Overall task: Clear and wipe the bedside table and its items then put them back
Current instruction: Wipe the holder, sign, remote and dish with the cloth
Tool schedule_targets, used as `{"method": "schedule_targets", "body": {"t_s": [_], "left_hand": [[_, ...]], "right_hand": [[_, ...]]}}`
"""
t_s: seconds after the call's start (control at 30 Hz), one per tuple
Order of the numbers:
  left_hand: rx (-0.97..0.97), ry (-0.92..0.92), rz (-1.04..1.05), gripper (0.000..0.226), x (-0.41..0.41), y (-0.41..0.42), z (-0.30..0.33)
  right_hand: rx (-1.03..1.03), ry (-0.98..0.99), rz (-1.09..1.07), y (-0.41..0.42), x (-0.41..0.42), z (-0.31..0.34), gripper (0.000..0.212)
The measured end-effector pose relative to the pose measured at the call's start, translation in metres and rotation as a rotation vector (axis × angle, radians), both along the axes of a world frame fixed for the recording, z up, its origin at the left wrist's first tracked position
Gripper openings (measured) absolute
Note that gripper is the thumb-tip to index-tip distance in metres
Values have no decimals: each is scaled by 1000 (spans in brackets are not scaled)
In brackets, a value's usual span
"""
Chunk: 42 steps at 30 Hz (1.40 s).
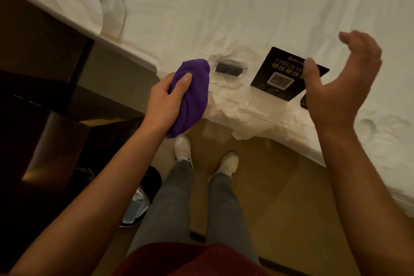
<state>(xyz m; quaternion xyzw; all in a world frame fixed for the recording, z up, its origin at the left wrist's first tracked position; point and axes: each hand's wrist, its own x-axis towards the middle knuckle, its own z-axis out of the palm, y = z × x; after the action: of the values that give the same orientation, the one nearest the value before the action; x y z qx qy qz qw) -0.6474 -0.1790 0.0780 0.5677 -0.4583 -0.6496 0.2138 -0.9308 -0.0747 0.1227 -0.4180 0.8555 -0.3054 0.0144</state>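
My left hand grips a bunched purple cloth above the bed's edge. A black sign card with a QR code lies flat on the white bed sheet. Just left of it a small clear acrylic holder with a dark insert rests on the sheet. My right hand hovers over the card's right edge with loosely bent fingers and holds nothing. A small dark object shows partly under that hand. The dark wooden bedside table stands at the left.
A round bin with a metal rim sits on the floor by the table, close to my left leg. My white shoes stand on the tan floor against the bed's side. A rumpled sheet corner hangs at the bed's edge.
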Motion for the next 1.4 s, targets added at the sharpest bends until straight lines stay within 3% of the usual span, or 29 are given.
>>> {"method": "schedule_targets", "body": {"t_s": [0.1,0.2,0.27,0.43,0.53,0.67,0.77,0.87,0.93,1.03,1.17,1.3,1.4], "left_hand": [[-11,-7,-22,16,-17,10,4],[-26,0,-38,15,-34,21,9],[-33,-1,-47,18,-44,27,12],[-89,-39,-56,23,-69,37,19],[-213,-97,-41,30,-85,45,26],[-429,-131,-72,11,-109,55,46],[-550,-134,-148,18,-127,65,56],[-604,-135,-228,34,-141,84,58],[-622,-149,-260,39,-147,97,61],[-618,-162,-252,47,-151,110,67],[-650,-153,-177,46,-161,118,79],[-687,-122,-113,42,-171,106,89],[-716,-108,-131,37,-175,93,89]], "right_hand": [[93,-496,-133,8,-30,-23,79],[195,-919,-106,14,-46,-57,84],[252,-1002,-63,15,-47,-78,64],[321,-874,19,16,-39,-82,18],[133,-996,-85,23,-37,-56,3],[-181,-1328,-197,38,-27,-10,14],[-461,-1627,-315,43,-3,13,27],[-755,-1828,-242,38,28,27,31],[-866,-1826,-215,33,42,32,41],[-807,-1760,-161,35,52,31,62],[-607,-1677,-77,46,68,37,54],[-435,-1641,-153,60,89,35,47],[-283,-1602,-169,70,101,35,85]]}}
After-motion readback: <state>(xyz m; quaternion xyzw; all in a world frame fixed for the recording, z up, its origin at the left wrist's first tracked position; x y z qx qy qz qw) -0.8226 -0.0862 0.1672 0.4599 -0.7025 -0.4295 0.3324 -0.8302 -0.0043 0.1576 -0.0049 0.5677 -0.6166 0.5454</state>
